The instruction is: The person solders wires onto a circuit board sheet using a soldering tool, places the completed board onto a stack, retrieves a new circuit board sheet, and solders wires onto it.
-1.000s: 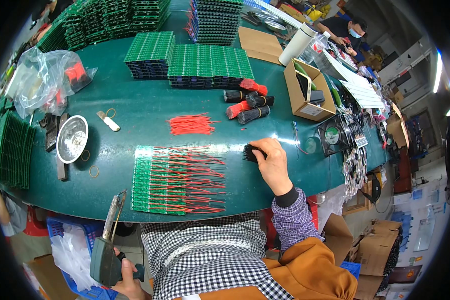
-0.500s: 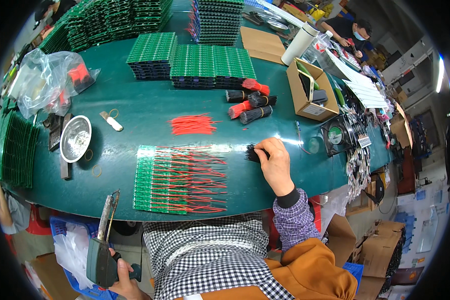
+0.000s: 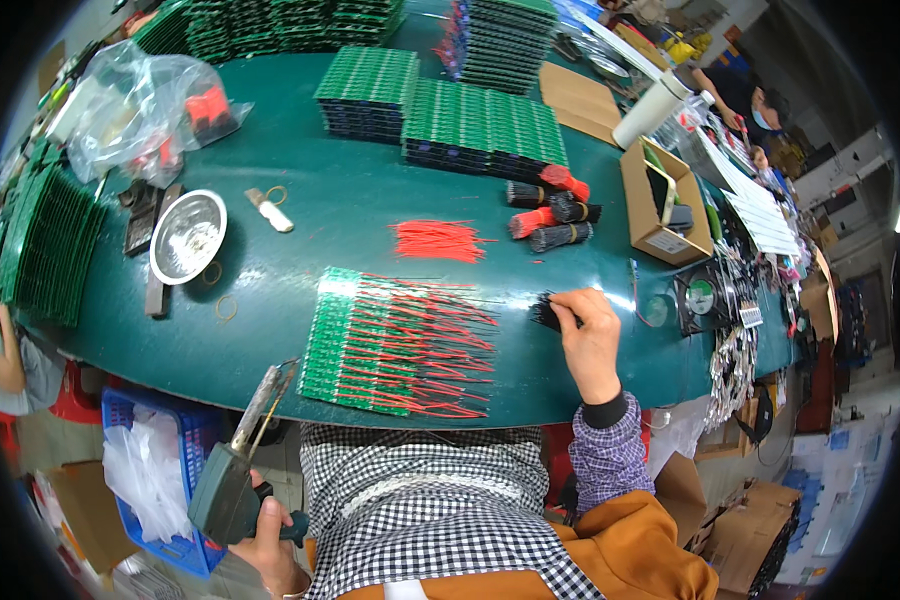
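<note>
My left hand is closed round the handle of a green soldering gun. Its metal tip points up at the table's front edge, just left of the green circuit board panel. Rows of red and black wires stick out from the panel toward the right. My right hand is over a small pile of black wires, thumb and fingertips pinched at its edge. Whether a single wire is between those fingertips is too small to tell. A pile of loose red wires lies beyond the panel.
Stacked circuit boards stand at the back, more at far left. A metal bowl sits left of the panel. Bundled wires, a cardboard box and a fan are to the right. A person works at far right.
The whole view has shifted, so the table's things appear farther right. The soldering gun's tip is now nearer the panel. My right hand stays at the black wires, its fingers slightly changed.
</note>
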`<state>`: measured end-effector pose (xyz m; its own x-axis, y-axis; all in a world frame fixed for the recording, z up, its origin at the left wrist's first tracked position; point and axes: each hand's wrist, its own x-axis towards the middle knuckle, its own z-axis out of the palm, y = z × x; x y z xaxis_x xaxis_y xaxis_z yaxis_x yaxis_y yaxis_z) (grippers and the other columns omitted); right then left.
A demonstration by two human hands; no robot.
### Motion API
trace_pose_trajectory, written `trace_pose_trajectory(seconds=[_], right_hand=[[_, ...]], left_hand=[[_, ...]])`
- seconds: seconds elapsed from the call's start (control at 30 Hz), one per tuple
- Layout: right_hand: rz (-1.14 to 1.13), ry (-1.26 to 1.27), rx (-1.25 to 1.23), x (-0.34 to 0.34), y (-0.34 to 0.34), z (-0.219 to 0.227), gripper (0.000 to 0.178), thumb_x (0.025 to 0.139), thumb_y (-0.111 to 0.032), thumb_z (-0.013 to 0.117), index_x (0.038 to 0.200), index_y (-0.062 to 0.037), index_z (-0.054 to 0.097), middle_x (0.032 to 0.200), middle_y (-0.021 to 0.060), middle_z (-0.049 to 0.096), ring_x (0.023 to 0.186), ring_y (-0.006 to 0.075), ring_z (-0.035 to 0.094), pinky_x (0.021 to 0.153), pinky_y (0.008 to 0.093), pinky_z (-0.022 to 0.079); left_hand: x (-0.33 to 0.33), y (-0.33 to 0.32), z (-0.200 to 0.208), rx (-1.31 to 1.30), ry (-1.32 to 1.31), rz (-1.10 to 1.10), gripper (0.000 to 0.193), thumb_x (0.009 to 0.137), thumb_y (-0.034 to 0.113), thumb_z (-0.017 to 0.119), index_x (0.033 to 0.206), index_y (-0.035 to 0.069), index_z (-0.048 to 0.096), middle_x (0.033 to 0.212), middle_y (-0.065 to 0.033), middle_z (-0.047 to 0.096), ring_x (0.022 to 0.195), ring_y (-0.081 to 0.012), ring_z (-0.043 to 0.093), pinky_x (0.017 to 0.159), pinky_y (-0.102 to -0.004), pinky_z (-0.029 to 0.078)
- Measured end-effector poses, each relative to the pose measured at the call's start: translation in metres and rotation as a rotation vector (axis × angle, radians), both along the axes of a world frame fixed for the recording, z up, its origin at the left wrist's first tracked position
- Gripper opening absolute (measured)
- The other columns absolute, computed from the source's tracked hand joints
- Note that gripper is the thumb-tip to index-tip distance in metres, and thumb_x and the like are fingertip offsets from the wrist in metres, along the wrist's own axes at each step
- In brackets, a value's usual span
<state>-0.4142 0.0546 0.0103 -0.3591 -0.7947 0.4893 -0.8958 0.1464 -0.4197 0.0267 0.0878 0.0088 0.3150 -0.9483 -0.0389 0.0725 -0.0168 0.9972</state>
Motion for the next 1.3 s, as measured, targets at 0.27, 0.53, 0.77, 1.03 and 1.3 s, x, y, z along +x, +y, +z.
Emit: trace_pose_trajectory(seconds=[0.27,0.53,0.77,1.03,1.3], right_hand=[[0.393,-0.273,-0.112,0.107,-0.03,0.044,0.02,0.082,0.006,0.08,0.099,-0.0043,0.078,0.092,0.0095,0.074,0.083,0.0268,0.069,0.074,0.0374,0.056],[0.697,-0.321,-0.003,0.181,-0.048,0.021,0.022,0.078,0.007,0.083,0.097,-0.0031,0.077,0.089,0.0093,0.07,0.082,0.0261,0.068,0.07,0.0369,0.055],[0.697,-0.26,0.043,0.186,-0.042,0.002,0.019,0.08,0.008,0.079,0.097,-0.0004,0.075,0.089,0.0088,0.066,0.085,0.0267,0.065,0.07,0.0378,0.055],[0.69,-0.208,0.043,0.186,-0.04,0.001,0.022,0.078,0.01,0.078,0.098,0.0005,0.075,0.09,0.0096,0.066,0.083,0.026,0.064,0.068,0.0372,0.055],[0.695,-0.195,0.038,0.186,-0.04,0.002,0.025,0.076,0.011,0.076,0.099,0.0003,0.074,0.09,0.01,0.066,0.082,0.0263,0.064,0.067,0.0373,0.055]], left_hand=[[-0.002,-0.013,0.019,0.132,0.541,-0.137,0.049,0.081,0.003,0.07,0.124,-0.013,0.053,0.117,-0.0255,0.062,0.057,-0.0139,0.051,0.044,-0.0248,0.044],[-0.002,0.005,0.02,0.126,0.231,-0.009,0.053,0.08,-0.001,0.074,0.129,-0.01,0.056,0.115,-0.0221,0.066,0.058,-0.0145,0.057,0.045,-0.0264,0.045],[0.013,0.024,0.005,0.259,-0.088,-0.108,0.042,0.083,0.003,0.087,0.121,-0.004,0.07,0.107,-0.0093,0.074,0.089,-0.0193,0.069,0.078,-0.0326,0.055],[0.01,0.022,-0.001,0.104,-0.515,-0.157,0.026,0.079,0.01,0.089,0.101,0.001,0.077,0.097,-0.0121,0.074,0.08,-0.0264,0.07,0.072,-0.0367,0.055],[0.014,0.025,-0.007,0.174,-0.467,-0.158,0.026,0.075,0.01,0.086,0.097,0.0,0.077,0.092,-0.0132,0.074,0.08,-0.0323,0.069,0.076,-0.0401,0.054]])
